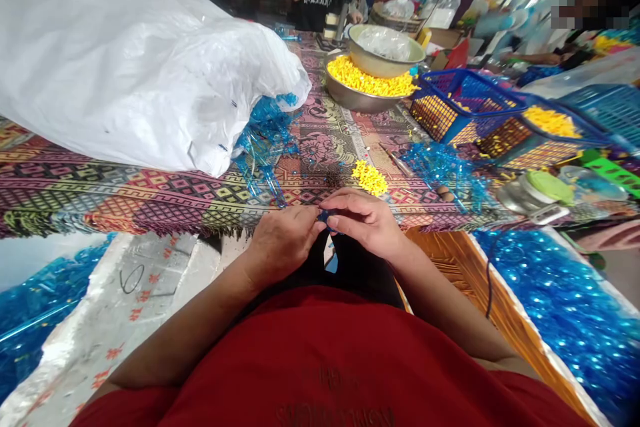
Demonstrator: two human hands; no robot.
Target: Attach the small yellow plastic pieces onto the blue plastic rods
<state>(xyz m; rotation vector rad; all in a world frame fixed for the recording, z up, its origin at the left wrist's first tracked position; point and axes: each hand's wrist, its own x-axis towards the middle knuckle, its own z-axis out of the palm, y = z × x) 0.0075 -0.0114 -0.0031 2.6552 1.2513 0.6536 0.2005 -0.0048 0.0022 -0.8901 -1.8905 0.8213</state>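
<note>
Over patterned tablecloth [165, 203], left hand [283, 243], right hand [363, 221] both pinching blue piece [325, 215], yellow pieces [369, 178] ahead, white sack [150, 73] beyond

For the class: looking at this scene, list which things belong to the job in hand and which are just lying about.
Job: left hand, right hand, small blue piece between them, loose yellow plastic pieces, shiny blue plastic strands.
Lying about: large white plastic sack, patterned woven tablecloth, blue mesh basket.

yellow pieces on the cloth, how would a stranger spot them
On the patterned table cloth, find the person's right hand. Just beyond it lies a small heap of yellow pieces, alone on the cloth, unlike the yellow mound in the steel basin.
</note>
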